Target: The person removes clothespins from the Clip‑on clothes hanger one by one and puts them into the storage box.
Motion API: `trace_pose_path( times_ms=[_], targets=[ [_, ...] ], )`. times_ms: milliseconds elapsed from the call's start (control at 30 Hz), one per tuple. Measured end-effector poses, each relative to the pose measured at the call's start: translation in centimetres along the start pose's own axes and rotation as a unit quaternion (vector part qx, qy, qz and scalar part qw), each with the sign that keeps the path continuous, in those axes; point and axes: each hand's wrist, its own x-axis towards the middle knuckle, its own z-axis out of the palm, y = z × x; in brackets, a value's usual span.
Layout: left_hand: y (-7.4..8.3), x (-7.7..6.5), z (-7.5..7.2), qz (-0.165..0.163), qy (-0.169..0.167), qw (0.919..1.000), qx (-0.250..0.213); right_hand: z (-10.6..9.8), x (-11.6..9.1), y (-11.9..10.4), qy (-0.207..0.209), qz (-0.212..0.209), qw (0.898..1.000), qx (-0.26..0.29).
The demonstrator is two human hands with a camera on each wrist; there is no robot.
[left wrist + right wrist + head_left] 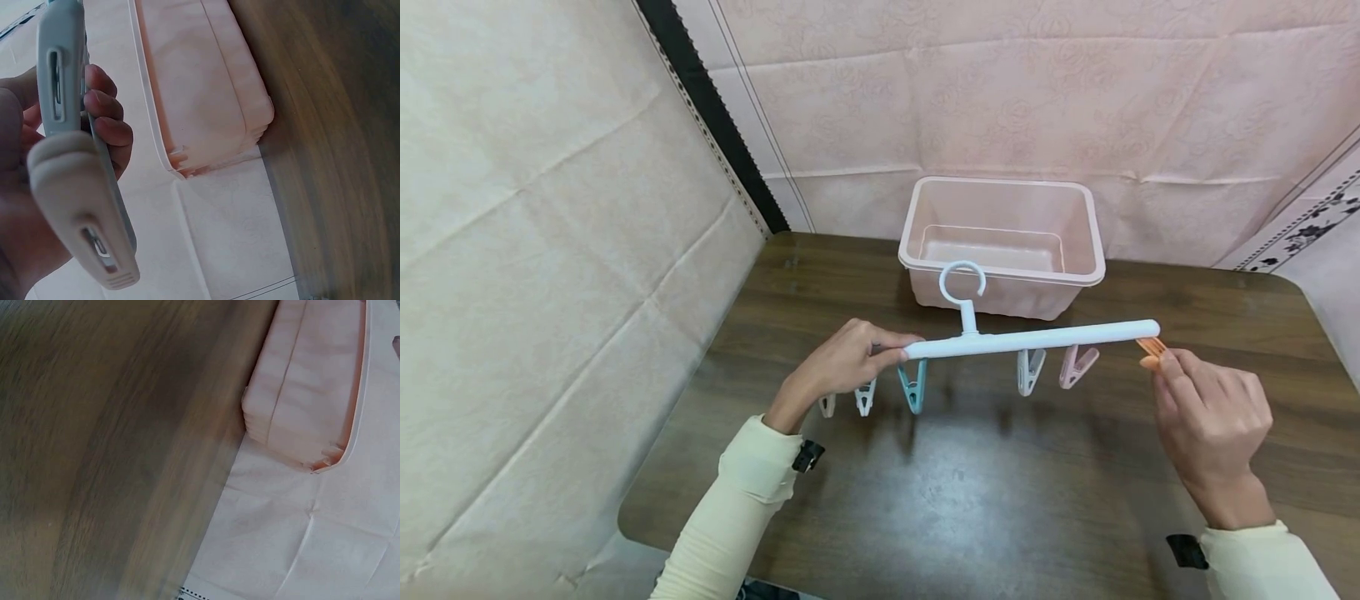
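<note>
A pale blue-white clip hanger with a hook on top is held above the table, its bar tilted slightly up to the right. My left hand grips the bar's left part between thumb and fingers. At the other end, my right hand pinches an orange clip against the bar's underside; whether it is attached cannot be told. Below the bar hang a teal clip, a white clip and a pink clip. Near my left wrist hang another white clip and a beige clip.
Behind the hanger, a pink plastic basin stands at the back of the dark wooden table. Pale patterned cloth covers the walls at the back and left.
</note>
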Motion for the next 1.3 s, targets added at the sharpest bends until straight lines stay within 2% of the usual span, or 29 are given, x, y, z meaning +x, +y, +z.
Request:
trace_pose_path(
  times_ms=[233,400,467,533,667,733,833,900,967,1033,1100,1167,1200,1233,1267,1300],
  targets=[
    [-0.1,0.0,0.0,0.006,-0.008,0.9999,-0.004,0.4,-0.6,0.4,0.037,-0.034,0.999,-0.016],
    [-0.1,0.0,0.0,0.011,-0.005,0.9999,0.006,0.5,-0.6,0.3,0.046,-0.025,0.999,-0.005],
    [-0.1,0.0,0.1,0.013,-0.002,0.9999,0.008,0.3,-0.8,0.3,0.026,-0.004,1.000,0.002],
    [-0.1,0.0,0.1,0.015,0.003,0.9998,0.011,-0.1,-0.9,0.4,-0.022,0.036,0.999,0.004],
    [-0.2,-0.1,0.2,0.020,0.009,0.9997,0.010,-1.0,-1.4,0.8,-0.127,0.117,0.985,-0.002],
    [-0.2,-0.2,0.1,0.021,0.010,0.9997,0.007,-1.4,-1.5,1.0,-0.168,0.157,0.973,0.008],
    [-0.2,-0.3,0.0,0.019,0.013,0.9997,0.001,-1.8,-1.1,1.2,-0.199,0.210,0.956,0.044],
    [-0.2,-0.3,0.0,0.019,0.013,0.9997,0.000,-2.0,-0.6,1.3,-0.217,0.259,0.939,0.071],
    [-0.2,-0.3,0.0,0.021,0.012,0.9997,-0.003,-2.1,0.0,1.2,-0.226,0.313,0.917,0.101],
    [-0.2,-0.2,0.1,0.024,0.008,0.9996,-0.008,-2.2,0.6,1.0,-0.241,0.366,0.889,0.129],
    [-0.1,-0.2,0.1,0.028,0.001,0.9995,-0.013,-2.2,1.1,0.7,-0.242,0.440,0.844,0.186],
    [-0.1,-0.1,0.1,0.033,-0.006,0.9993,-0.017,-2.2,1.5,0.5,-0.226,0.502,0.797,0.248],
    [0.0,0.0,0.1,0.034,-0.009,0.9992,-0.019,-2.1,1.6,0.4,-0.215,0.524,0.778,0.271],
    [0.1,0.0,0.1,0.035,-0.012,0.9991,-0.019,-2.1,1.7,0.3,-0.213,0.532,0.772,0.275],
    [0.1,0.0,0.0,0.037,-0.013,0.9991,-0.020,-2.1,1.7,0.3,-0.213,0.531,0.774,0.270],
    [0.2,0.0,-0.1,0.037,-0.014,0.9990,-0.021,-2.2,1.7,0.2,-0.221,0.514,0.791,0.247]
  ],
)
